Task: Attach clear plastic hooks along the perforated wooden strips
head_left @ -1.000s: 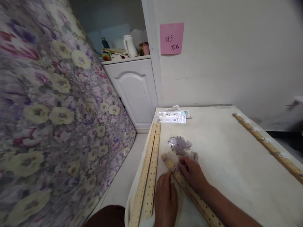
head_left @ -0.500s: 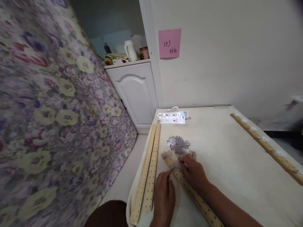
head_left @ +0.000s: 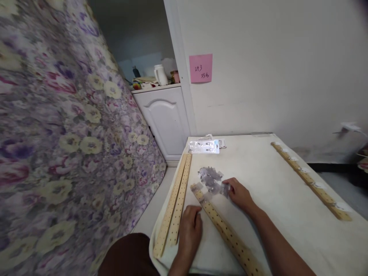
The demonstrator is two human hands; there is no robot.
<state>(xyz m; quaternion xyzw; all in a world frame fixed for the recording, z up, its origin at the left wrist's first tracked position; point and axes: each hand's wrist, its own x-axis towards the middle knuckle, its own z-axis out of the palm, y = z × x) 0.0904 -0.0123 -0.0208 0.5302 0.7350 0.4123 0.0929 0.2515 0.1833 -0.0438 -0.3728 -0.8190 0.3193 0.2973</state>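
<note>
A light wooden strip with rows of holes (head_left: 222, 226) lies slantwise on the table, small clear pieces with metal parts (head_left: 200, 194) on its far end. Beside that end my left hand (head_left: 189, 228) rests with curled fingers, its fingertips close to the strip's left edge; what they hold, if anything, is hidden. My right hand (head_left: 240, 194) is to the right of the strip, thumb and forefinger pinching a clear plastic hook piece (head_left: 225, 189). This piece is at the right side of a loose pile of clear plastic hooks (head_left: 211, 177), blurred in part.
Two more perforated strips (head_left: 180, 199) lie along the table's left edge. Another strip (head_left: 306, 178) with several clear hooks lies at the right. A clear blister pack (head_left: 203, 146) is at the back left. A floral curtain (head_left: 86, 153) hangs at the left.
My right hand has moved off the strip, rightward to the edge of the hook pile. My left hand stays near the strip's left edge. The camera view has shifted slightly.
</note>
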